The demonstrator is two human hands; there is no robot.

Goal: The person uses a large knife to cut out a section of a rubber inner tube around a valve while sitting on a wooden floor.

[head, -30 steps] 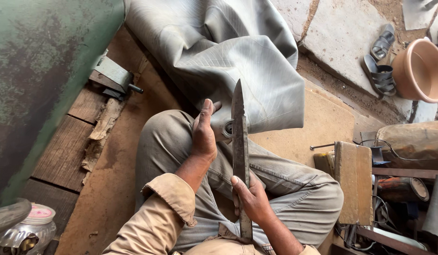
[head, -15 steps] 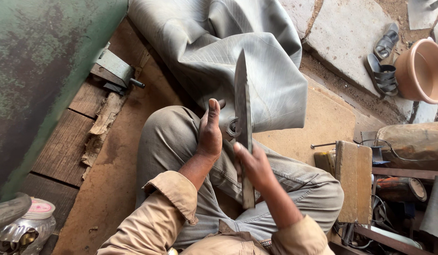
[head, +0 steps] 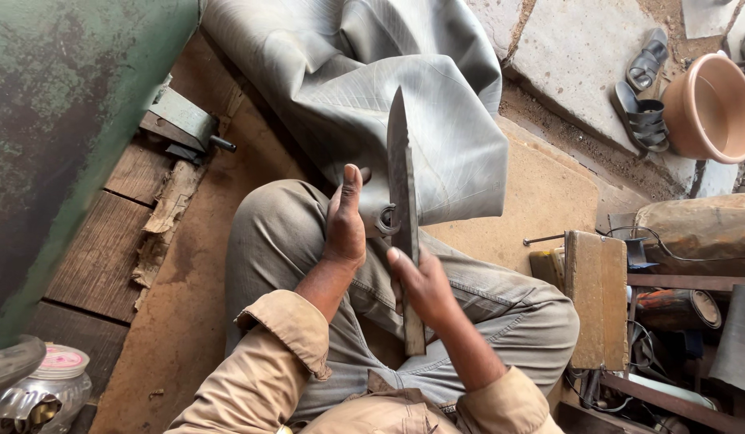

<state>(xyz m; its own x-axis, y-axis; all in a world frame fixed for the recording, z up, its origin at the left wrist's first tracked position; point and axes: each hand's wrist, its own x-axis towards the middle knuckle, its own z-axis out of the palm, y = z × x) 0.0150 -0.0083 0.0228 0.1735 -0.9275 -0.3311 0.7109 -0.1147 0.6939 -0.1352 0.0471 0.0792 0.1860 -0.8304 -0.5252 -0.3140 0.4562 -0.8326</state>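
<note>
Knife (head: 402,185) upright, tip away

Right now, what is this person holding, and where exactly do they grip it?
The right hand grips a long knife low on the blade, just above its handle. The left hand presses the grey rubber tube against the knee.

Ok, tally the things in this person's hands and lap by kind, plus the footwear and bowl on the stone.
Long blade: 1
Grey rubber tube: 1
Sandals: 2
Terracotta-coloured bowl: 1
Total: 5
</note>
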